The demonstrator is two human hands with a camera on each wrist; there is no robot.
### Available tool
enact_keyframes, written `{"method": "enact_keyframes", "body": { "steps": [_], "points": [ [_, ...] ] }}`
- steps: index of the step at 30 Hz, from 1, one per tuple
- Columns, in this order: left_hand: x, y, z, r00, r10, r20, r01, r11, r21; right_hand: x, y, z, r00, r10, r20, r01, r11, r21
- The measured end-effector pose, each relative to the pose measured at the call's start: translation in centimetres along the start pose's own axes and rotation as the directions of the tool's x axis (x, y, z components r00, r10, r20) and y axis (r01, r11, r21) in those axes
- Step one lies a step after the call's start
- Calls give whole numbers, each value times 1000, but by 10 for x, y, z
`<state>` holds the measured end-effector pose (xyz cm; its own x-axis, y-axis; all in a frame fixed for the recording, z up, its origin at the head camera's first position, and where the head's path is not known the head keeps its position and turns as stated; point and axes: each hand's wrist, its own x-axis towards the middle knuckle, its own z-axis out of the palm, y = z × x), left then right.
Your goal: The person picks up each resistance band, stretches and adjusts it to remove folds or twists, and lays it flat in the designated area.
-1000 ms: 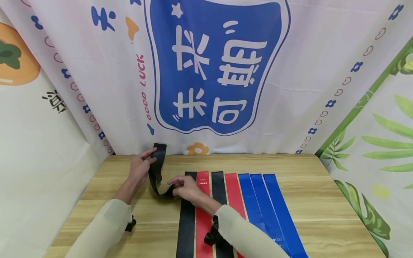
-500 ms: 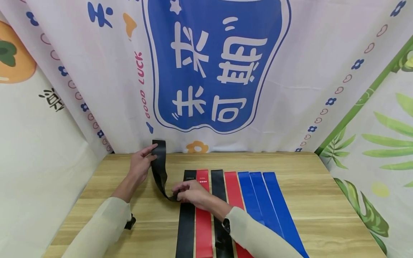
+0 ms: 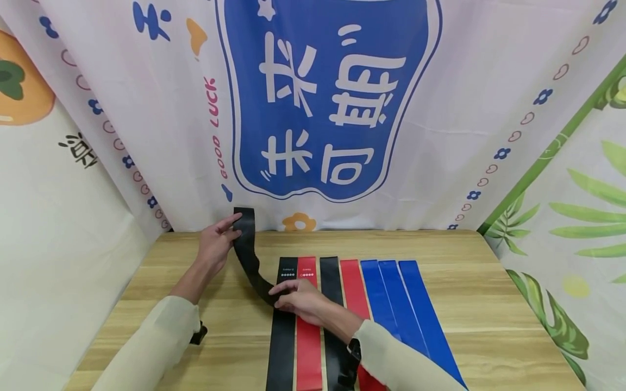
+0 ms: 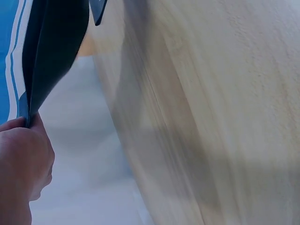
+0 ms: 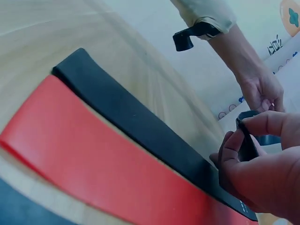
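Observation:
A black resistance band (image 3: 250,260) hangs in a slack curve between my two hands, above the table. My left hand (image 3: 215,244) pinches its upper end near the back edge; the left wrist view shows that hand (image 4: 23,157) gripping the band (image 4: 56,51) at its edge. With thumb and fingers, my right hand (image 3: 303,301) pinches the lower end, over a flat black band (image 3: 282,347) and a red band (image 3: 309,353). In the right wrist view the pinching hand (image 5: 265,164) is close to the camera, and the flat black band (image 5: 136,117) lies beside the red one (image 5: 93,159).
Right of those lie another black band (image 3: 330,277), another red band (image 3: 354,288) and blue bands (image 3: 425,309), side by side on the wooden table (image 3: 499,326). A printed cloth (image 3: 440,179) hangs behind the table's back edge.
My right hand has moved right and slightly down with the band's lower end. My left hand has shifted slightly right, and the band's curve between them has become less deep.

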<state>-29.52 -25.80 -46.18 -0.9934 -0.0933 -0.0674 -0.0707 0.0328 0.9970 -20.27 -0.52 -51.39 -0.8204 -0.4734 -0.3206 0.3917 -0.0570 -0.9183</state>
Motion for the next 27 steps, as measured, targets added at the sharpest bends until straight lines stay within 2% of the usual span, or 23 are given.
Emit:
{"method": "enact_keyframes", "body": {
  "steps": [7,13,19,25,27],
  "points": [
    [-1,7,6,999,5,36,-5,1000,5,-13,-2,0,999,-45,21,47,996,-81],
    [-2,9,10,997,6,76,-5,1000,-23,-24,-1,2,992,-123,14,123,963,-238],
    [-1,6,13,991,36,126,-34,999,-17,-33,3,9,991,-114,76,127,970,-205],
    [-2,-1,13,987,32,157,-45,996,81,-38,4,15,977,-153,145,185,954,-237],
    [-2,-3,13,987,26,161,-45,992,116,-40,4,17,976,-148,158,181,959,-217]
  ]
}}
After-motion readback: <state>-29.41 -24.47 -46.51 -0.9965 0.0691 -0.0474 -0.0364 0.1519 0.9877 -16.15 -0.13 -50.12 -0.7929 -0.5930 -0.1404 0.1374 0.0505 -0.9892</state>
